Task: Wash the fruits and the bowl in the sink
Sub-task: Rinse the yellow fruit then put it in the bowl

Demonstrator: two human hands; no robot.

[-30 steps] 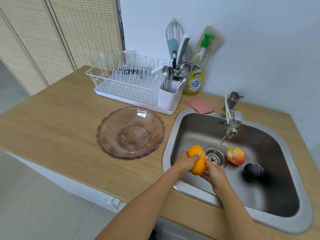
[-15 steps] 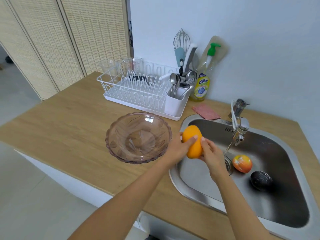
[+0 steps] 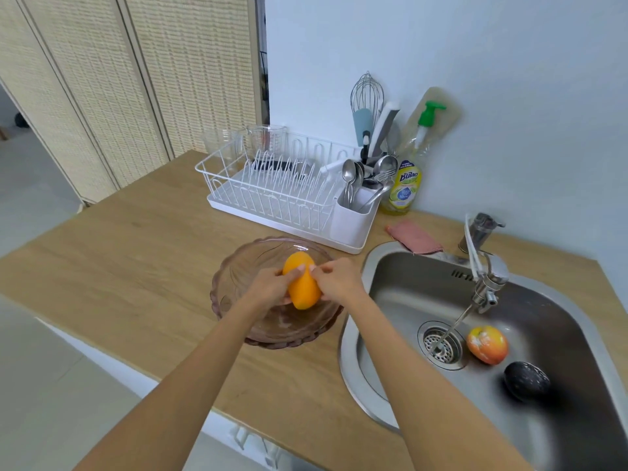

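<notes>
I count three fruits. One is the orange-yellow mango point(image 3: 301, 283) in my grasp; the other two lie in the sink point(image 3: 380, 396): a red-and-yellow apple point(image 3: 487, 345) just right of the drain point(image 3: 441, 346), and a dark avocado point(image 3: 526, 381) near it, toward the sink's right side. There is one bowl point(image 3: 238, 266), pinkish clear glass with a scalloped rim, standing on the wooden counter point(image 3: 119, 260) just left of the sink.

I hold the mango over the bowl with both hands. My left hand point(image 3: 270, 287) curls round its left side, thumb across the top; my right hand point(image 3: 336, 278) pinches its right side with fingertips and thumb. The mango is smooth, oval, evenly coloured, its long axis tilted away from me.

One tap point(image 3: 484, 266) runs a thin stream of water into the drain. Behind the bowl stands one white dish rack point(image 3: 272, 188) with a cutlery holder point(image 3: 353, 219) full of spoons, one bottle of dish soap point(image 3: 404, 185) beside it, and one pink cloth point(image 3: 414, 237) at the sink's back edge.
</notes>
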